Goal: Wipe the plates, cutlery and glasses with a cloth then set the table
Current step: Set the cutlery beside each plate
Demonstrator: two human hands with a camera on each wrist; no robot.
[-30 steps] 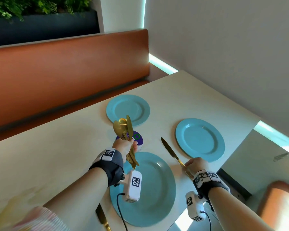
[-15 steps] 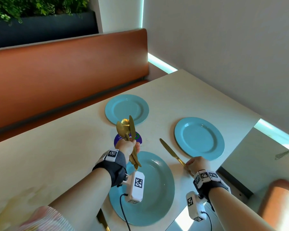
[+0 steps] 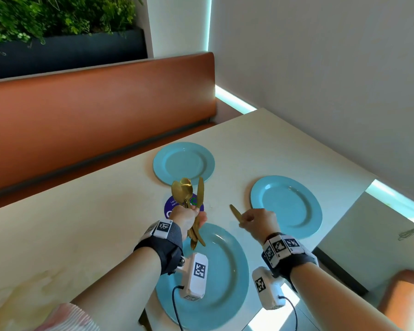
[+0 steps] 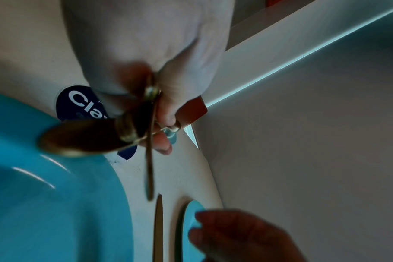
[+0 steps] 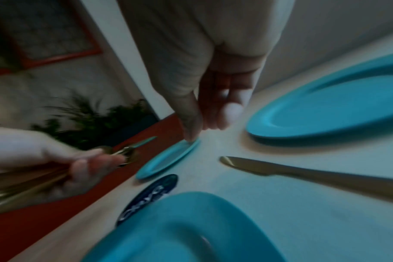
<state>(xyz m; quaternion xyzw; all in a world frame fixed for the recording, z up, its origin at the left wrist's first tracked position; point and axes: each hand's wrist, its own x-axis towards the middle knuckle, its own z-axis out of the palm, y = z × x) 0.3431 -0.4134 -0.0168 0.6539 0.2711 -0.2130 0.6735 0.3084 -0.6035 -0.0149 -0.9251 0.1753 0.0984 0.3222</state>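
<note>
My left hand (image 3: 187,217) grips a bundle of gold cutlery (image 3: 189,194) upright above the far rim of the large near blue plate (image 3: 222,278); spoon bowls and a knife blade stick up from the fist. A single gold knife (image 5: 303,172) lies flat on the table between the near plate and the right blue plate (image 3: 287,204). My right hand (image 5: 208,130) hovers over that knife with loosely hanging fingers and holds nothing. From the head view it hides all of the knife except the tip (image 3: 234,212). A third blue plate (image 3: 184,161) sits farther back.
A round purple sticker (image 3: 171,206) lies on the cream table (image 3: 81,223) behind my left hand. Another gold utensil (image 3: 145,321) peeks out left of the near plate. An orange bench back (image 3: 93,103) runs behind; the table's right edge drops off past the right plate.
My right hand has let go of the knife's handle and risen forward and left, toward my left hand. The knife stays flat on the table. My left hand has barely moved.
</note>
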